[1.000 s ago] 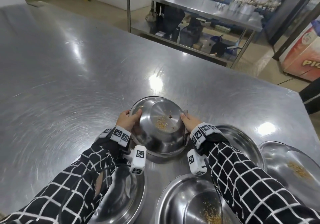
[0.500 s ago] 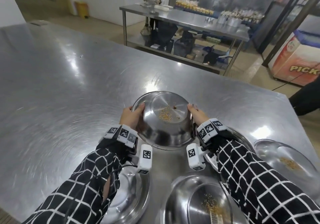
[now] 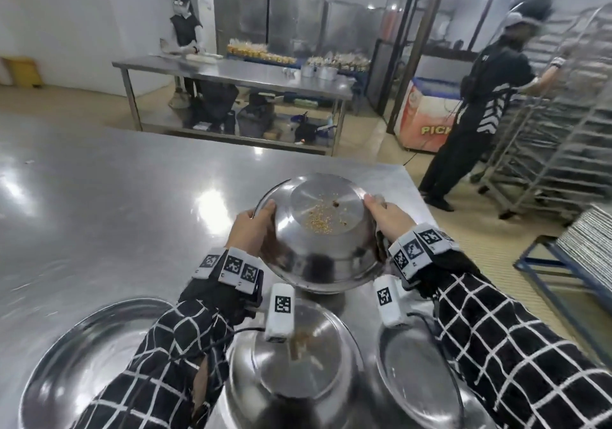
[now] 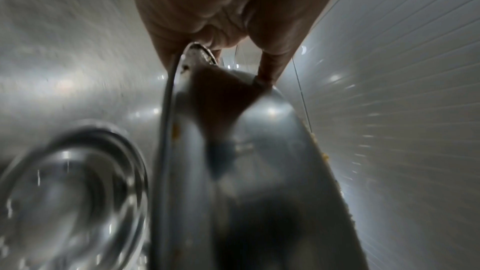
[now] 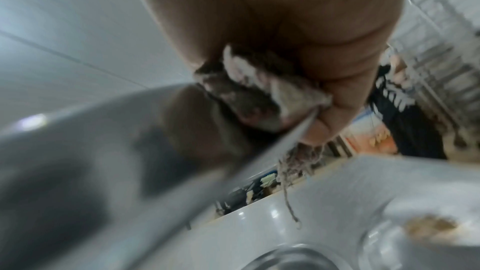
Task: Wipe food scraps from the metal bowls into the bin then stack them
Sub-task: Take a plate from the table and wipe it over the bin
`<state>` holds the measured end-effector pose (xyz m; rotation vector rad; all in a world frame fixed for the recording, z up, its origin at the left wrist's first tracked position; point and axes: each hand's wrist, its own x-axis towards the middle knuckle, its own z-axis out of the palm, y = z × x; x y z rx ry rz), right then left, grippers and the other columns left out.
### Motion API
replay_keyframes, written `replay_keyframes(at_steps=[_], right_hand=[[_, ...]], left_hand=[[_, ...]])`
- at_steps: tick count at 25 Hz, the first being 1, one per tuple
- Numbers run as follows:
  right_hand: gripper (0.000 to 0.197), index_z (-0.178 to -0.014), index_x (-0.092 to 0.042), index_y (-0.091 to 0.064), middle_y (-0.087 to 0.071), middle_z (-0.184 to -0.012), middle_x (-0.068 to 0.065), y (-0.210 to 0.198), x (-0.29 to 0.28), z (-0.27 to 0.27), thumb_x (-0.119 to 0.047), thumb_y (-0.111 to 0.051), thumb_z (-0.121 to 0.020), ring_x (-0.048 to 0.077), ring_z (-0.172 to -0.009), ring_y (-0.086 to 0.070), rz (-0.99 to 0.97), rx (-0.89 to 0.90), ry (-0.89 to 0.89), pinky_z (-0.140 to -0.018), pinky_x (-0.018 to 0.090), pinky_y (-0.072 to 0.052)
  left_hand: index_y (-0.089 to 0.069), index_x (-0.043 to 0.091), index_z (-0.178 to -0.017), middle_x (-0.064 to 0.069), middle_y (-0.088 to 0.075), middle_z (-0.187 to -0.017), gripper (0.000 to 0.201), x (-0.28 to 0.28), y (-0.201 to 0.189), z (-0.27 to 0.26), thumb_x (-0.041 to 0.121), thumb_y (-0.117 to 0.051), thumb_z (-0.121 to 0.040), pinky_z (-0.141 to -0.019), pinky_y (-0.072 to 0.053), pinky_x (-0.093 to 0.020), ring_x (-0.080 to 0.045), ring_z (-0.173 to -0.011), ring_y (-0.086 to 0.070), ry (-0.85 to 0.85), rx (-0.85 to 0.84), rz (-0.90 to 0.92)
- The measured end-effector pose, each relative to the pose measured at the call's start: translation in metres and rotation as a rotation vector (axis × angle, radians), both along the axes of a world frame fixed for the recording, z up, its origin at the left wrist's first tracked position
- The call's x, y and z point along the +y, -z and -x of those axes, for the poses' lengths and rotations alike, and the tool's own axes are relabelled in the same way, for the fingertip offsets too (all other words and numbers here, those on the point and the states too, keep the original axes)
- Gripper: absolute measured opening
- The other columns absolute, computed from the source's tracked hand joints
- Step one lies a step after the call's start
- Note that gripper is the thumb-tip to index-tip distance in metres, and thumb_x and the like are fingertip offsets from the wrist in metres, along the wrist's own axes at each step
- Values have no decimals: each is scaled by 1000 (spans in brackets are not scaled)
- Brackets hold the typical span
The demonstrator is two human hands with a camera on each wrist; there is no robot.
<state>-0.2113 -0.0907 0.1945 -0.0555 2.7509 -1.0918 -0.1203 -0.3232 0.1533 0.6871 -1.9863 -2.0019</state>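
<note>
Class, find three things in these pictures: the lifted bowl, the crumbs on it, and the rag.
lifted bowl (image 3: 318,256), head view, on its shiny side wall.
crumbs (image 3: 319,221), head view, on the scattered patch on the bowl's flat base.
rag (image 5: 249,89), right wrist view, on the bunched cloth under the fingers.

I saw the held metal bowl (image 3: 318,236) off the bench (image 3: 99,196), tilted, crumbs (image 3: 323,220) on its flat bottom. Three more bowls lay near: left bowl (image 3: 82,362), middle bowl (image 3: 298,369) with scraps, right bowl (image 3: 417,382).
</note>
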Motion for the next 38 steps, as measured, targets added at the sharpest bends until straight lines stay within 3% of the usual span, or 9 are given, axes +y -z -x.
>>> replay_keyframes(at_steps=[6, 11, 14, 16, 19, 24, 27, 30, 38], right_hand=[[77, -141, -18, -39, -41, -144, 12, -11, 181, -64, -72, -27, -87, 31, -132, -38, -39, 47, 244, -111, 41, -27], [79, -142, -16, -39, -40, -145, 14, -15, 332, -127, -71, -21, -88, 33, -133, -37, -114, 44, 429, -110, 42, -27], [71, -135, -10, -44, -46, -138, 18, -13, 404, -169, -63, -20, -94, 34, -128, -42, -185, 91, 537, -103, 39, -32], [70, -130, -8, -48, -52, -130, 20, -10, 436, -192, -60, -16, -95, 35, -120, -48, -263, 122, 589, -96, 39, -37], [64, -118, -6, -55, -61, -115, 20, 3, 483, -214, -53, -17, -99, 35, -107, -56, -377, 167, 677, -78, 36, -38], [47, -106, -11, -63, -67, -100, 13, 42, 551, -221, -44, -29, -100, 33, -101, -52, -528, 186, 790, -71, 33, -38], [41, -102, -4, -65, -59, -98, 16, 65, 573, -219, -38, -43, -98, 30, -89, -53, -372, 319, 896, -70, 29, -34], [31, -95, -4, -59, -54, -85, 3, 77, 591, -202, -33, -47, -97, 21, -79, -53, -200, 378, 1001, -54, 20, -29], [25, -107, -9, -47, -54, -103, 6, 100, 609, -139, -32, -40, -99, 17, -83, -51, 120, 273, 961, -56, 19, -33]], left_hand=[[-64, 12, -105, -11, -70, -98, 60, 161, -5, 2, 65, -62, -77, -84, -54, -40, -27, -88, -67, 233, -42, -58], [-63, 7, -89, -4, -64, -69, 45, 316, -10, -15, 52, -59, -87, -69, -54, -37, -30, -76, -64, 433, -45, -32], [-60, 5, -100, -5, -63, -80, 50, 395, -7, -24, 53, -55, -89, -55, -42, -21, -14, -71, -59, 522, -70, -20], [-57, 8, -84, -2, -56, -73, 46, 433, -3, -28, 53, -51, -91, -50, -40, -18, -12, -66, -53, 548, -53, 32], [-54, 9, -71, -9, -59, -77, 52, 485, 11, -31, 58, -51, -89, -66, -49, -29, -25, -76, -58, 591, -103, 47], [-62, 0, -90, -15, -59, -78, 63, 548, 29, -18, 60, -46, -90, -56, -51, -24, -21, -62, -56, 695, -177, 101], [-65, -9, -95, -28, -67, -90, 77, 569, 39, -2, 65, -46, -86, -80, -58, -37, -35, -81, -68, 758, -178, 134], [-66, -7, -101, -27, -69, -94, 82, 596, 51, 27, 71, -47, -82, -81, -56, -52, -38, -85, -69, 810, -215, 112], [-58, 10, -87, -9, -59, -86, 40, 630, 80, 56, 39, -36, -101, -82, -51, -34, -25, -88, -60, 757, -278, 151]])
